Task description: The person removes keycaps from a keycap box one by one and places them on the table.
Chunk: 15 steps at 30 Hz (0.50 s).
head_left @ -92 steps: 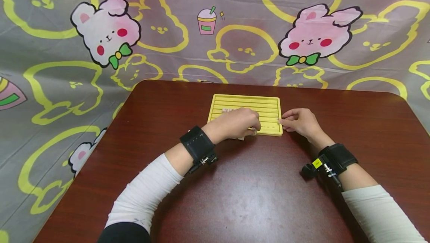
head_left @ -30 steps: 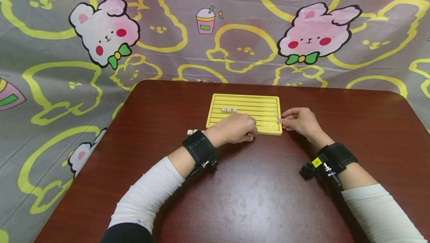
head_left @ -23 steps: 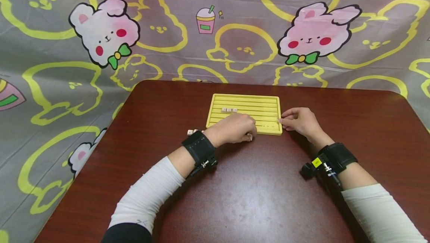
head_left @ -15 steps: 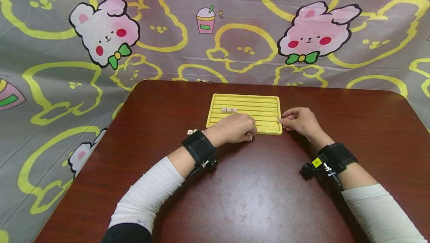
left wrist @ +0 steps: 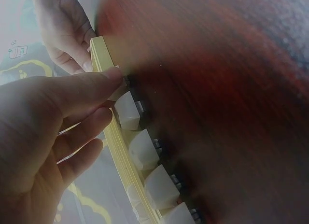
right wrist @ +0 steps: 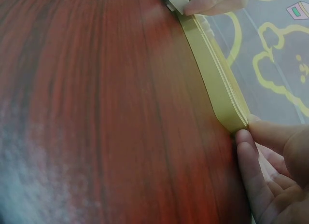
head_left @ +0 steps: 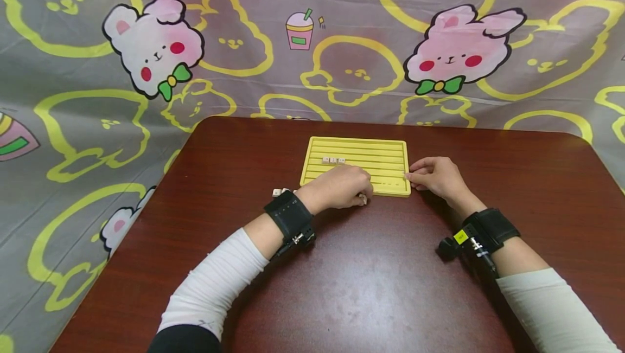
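Note:
A ridged yellow tray (head_left: pixel 381 153) lies flat near the far side of the table. My left hand (head_left: pixel 338 187) is at its front edge, thumb and finger pinching a white keycap (left wrist: pixel 118 91). Several more keycaps (left wrist: pixel 145 149) stand in a row along that edge in the left wrist view, short stems facing the table side. My right hand (head_left: pixel 439 177) holds the tray's right side near the front corner between thumb and fingers, as the right wrist view shows at the tray wall (right wrist: pixel 212 79). Three keycaps (head_left: pixel 333 160) sit together on a tray ridge.
At the left, keycaps (head_left: pixel 277 192) on the table show beyond my left wrist, partly hidden by its black strap (head_left: pixel 289 213). The dark red-brown table (head_left: pixel 371 277) extends in front of the tray. A patterned cloth (head_left: pixel 351 71) hangs behind it.
Since the earliest frame my left hand has shifted slightly left and toward me, uncovering keycaps on the tray and at the left. Over the last second both hands stay nearly still.

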Available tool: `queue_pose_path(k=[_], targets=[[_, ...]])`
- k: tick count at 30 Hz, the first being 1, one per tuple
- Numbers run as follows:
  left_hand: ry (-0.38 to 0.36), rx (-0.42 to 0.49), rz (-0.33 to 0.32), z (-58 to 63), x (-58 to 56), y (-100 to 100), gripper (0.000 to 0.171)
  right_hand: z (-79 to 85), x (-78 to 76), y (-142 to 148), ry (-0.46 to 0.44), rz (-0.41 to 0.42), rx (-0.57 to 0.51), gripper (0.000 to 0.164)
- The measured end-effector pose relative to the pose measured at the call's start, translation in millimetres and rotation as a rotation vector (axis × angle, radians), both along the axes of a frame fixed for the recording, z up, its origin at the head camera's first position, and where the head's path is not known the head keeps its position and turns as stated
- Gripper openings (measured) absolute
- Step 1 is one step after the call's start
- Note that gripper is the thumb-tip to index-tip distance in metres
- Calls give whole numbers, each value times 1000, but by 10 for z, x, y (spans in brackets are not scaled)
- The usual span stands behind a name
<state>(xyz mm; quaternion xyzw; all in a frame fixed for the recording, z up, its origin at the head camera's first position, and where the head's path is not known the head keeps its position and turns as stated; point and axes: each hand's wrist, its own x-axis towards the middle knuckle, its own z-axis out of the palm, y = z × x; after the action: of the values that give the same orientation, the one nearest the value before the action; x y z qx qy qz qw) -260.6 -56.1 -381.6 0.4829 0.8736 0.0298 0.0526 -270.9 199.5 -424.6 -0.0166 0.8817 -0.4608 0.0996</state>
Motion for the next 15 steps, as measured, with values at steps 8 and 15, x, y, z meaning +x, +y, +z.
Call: queue_pose_path(k=[8, 15], targets=[[-1, 0, 7, 10, 3, 0, 5, 6, -9, 0, -17, -1, -24, 37], [-4, -9, 14, 11, 1, 5, 5, 14, -11, 5, -15, 0, -31, 36]])
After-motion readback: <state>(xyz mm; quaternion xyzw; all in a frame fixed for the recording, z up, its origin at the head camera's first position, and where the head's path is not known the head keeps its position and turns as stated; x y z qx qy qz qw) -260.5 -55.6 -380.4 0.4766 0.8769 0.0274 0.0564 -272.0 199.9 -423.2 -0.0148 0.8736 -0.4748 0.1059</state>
